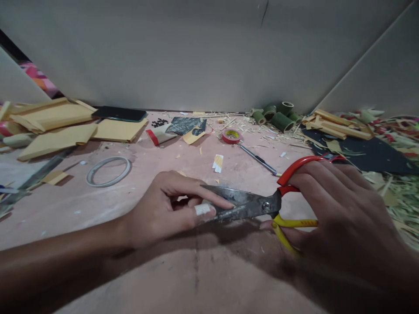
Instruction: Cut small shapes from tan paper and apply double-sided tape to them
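My right hand [340, 209] grips a pair of scissors [258, 208] by its red and yellow handles. The dark metal blades are slightly apart and point left. At the blades is my left hand [166, 205], its index fingertip between them and its thumb along the lower blade. Those fingers are closed in a pinch, and anything small in them is too hidden to make out. A white strip [203, 209] lies across the left thumb near its tip. Beyond the blades, a few short white strips [217, 163] lie on the pink work surface [157, 274].
A white ring of tape [108, 171] lies at left, near folded tan paper pieces [59, 141] and a phone [119, 114]. Farther back are red tape [231, 137], a slim cutter [258, 159] and green tubes [282, 122]. Shavings [401, 209] pile up at right.
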Demonstrator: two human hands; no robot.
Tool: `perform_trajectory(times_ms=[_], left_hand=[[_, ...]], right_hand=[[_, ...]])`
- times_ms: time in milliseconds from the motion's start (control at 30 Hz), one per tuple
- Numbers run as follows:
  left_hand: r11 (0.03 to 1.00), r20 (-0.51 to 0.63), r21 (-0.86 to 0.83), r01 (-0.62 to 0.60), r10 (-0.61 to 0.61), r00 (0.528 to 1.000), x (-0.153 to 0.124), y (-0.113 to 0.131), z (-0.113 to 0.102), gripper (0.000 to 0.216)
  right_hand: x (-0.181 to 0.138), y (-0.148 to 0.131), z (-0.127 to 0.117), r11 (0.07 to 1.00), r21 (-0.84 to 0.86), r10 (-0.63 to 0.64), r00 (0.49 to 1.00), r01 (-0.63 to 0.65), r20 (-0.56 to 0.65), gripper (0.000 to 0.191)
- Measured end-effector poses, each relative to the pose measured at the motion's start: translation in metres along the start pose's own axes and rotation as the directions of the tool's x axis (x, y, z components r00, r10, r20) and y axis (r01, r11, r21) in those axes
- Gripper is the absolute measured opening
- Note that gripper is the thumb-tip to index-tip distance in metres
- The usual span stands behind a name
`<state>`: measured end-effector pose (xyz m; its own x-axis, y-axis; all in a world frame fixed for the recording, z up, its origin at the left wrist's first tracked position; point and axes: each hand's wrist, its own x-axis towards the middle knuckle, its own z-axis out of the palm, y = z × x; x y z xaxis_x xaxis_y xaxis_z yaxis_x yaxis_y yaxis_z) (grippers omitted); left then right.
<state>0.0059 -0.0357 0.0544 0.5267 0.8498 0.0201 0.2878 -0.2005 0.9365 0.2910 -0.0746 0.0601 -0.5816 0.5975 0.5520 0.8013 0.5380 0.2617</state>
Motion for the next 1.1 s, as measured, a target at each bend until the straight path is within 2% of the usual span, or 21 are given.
perform_trajectory(times_ms=[267, 367, 533, 833, 1100], left_hand=[[1.000, -0.003, 0.027, 0.013, -0.013, 1.000, -0.0002, -0.0023, -0.0010, 0.030], [1.000, -0.045, -0.030, 0.001, -0.002, 0.999, -0.0013, -0.0043, 0.0009, 0.032], [0.994, -0.114, -0.110, 0.022, -0.035, 0.993, -0.0042, -0.0049, 0.0039, 0.019], [0.998, -0.025, -0.051, 0.049, -0.050, 0.998, -0.0031, -0.0028, 0.0017, 0.031], [0.996, -0.067, -0.089, 0.011, -0.017, 0.998, -0.0016, -0.0068, 0.0018, 0.026]], right_hand=[[0.0010, 0.0005, 0.0005, 1.000, 0.013, -0.004, 1.000, 0.004, -0.002, 0.023], [0.0013, 0.0008, 0.0000, 1.000, 0.013, -0.003, 1.000, 0.003, -0.005, 0.020], [0.0003, 0.0014, -0.0019, 1.000, 0.012, 0.006, 1.000, -0.006, -0.007, 0.020], [0.0017, 0.0003, 0.0000, 1.000, 0.008, 0.007, 1.000, -0.007, 0.001, 0.022], [0.0011, 0.0016, -0.0009, 1.000, 0.004, 0.006, 1.000, -0.006, 0.010, 0.020]])
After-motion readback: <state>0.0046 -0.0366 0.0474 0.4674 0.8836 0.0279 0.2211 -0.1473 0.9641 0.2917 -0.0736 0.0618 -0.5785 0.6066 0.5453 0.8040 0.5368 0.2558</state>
